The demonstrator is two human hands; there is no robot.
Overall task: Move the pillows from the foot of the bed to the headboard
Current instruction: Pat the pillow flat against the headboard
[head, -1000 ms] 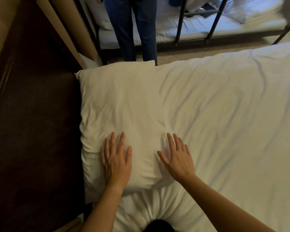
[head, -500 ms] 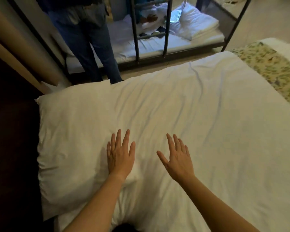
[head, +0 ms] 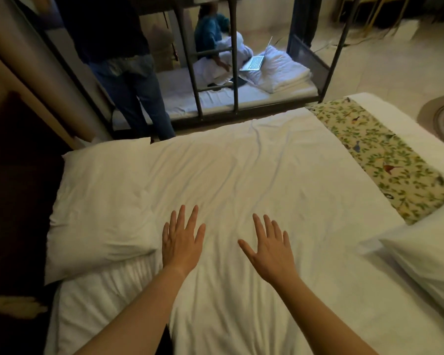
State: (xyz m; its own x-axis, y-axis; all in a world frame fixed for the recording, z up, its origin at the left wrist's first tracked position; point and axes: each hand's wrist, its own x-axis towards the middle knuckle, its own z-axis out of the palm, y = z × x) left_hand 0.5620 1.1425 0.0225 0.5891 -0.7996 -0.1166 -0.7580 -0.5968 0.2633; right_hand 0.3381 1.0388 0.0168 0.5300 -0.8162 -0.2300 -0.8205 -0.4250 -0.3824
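runner (head: 385, 160) & 2nd pillow (head: 426, 257) nearby

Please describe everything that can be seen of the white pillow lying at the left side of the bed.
The white pillow is rectangular, soft and plump, in a plain, creased, cotton-like case. It lies flat on the bed's white cover, along the dark headboard on the left. Its far corner reaches the bed edge near a standing person's legs. The left hand, open and flat, lies at its right edge; whether they touch cannot be told. The right hand is apart from it.
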